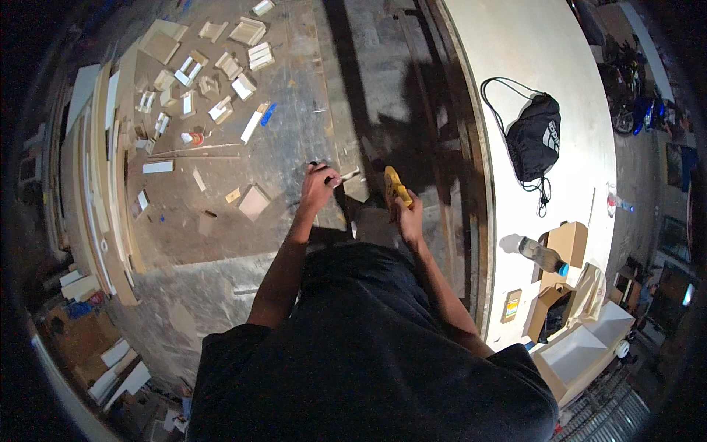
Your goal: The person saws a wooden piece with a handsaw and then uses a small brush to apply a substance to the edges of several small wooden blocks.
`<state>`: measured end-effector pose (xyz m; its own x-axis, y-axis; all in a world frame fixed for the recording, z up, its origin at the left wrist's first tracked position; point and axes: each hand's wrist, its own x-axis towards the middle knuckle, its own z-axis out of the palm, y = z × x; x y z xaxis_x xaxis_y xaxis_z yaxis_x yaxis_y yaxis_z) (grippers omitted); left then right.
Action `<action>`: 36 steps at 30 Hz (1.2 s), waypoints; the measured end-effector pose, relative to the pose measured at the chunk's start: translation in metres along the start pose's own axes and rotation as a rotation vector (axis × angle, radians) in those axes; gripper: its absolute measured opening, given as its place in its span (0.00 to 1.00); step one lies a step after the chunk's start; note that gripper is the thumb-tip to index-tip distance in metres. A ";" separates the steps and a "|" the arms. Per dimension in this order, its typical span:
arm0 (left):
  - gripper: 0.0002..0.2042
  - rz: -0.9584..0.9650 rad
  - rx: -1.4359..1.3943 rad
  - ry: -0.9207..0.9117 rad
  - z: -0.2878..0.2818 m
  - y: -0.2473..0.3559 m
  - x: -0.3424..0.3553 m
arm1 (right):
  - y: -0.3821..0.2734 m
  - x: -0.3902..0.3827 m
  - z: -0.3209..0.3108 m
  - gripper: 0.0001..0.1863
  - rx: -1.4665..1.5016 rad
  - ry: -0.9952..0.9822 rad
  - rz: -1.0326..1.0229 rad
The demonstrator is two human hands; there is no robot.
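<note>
My left hand (317, 190) is closed over the workbench, with a small slim black thing (328, 180) showing between the fingers. Beside its fingertips lies a short pale stick (350, 176); whether the hand touches it I cannot tell. My right hand (409, 215) is wrapped round a yellow hand tool (392, 179) that points away from me. What kind of tool it is does not show clearly. A gap of bench, partly in shadow, separates the two hands.
Many small wooden pieces (247, 31) are scattered at the far left, near a blue object (269, 114). Long boards (103, 184) line the left edge. On the white panel (471, 44) at right are a black drawstring bag (534, 140), a bottle (543, 255) and an opened cardboard box (565, 243).
</note>
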<state>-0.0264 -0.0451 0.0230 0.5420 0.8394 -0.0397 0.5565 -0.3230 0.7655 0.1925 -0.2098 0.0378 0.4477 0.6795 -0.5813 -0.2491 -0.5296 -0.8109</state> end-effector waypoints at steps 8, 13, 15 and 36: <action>0.09 0.134 -0.008 0.184 0.017 -0.017 -0.009 | -0.022 -0.045 0.031 0.29 0.094 0.109 -0.135; 0.07 0.061 -0.241 0.312 0.026 -0.030 -0.023 | -0.044 -0.070 0.061 0.28 0.165 0.120 0.021; 0.07 -0.050 -0.245 0.138 0.016 -0.009 -0.015 | 0.000 -0.061 0.057 0.28 0.152 0.153 -0.036; 0.08 0.184 -0.031 0.417 0.021 -0.034 -0.026 | -0.085 -0.088 0.118 0.26 -0.020 0.040 0.155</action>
<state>-0.0465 -0.0651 -0.0153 0.3265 0.8758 0.3555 0.4526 -0.4750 0.7547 0.0725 -0.1646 0.1501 0.4389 0.5685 -0.6958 -0.3008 -0.6367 -0.7100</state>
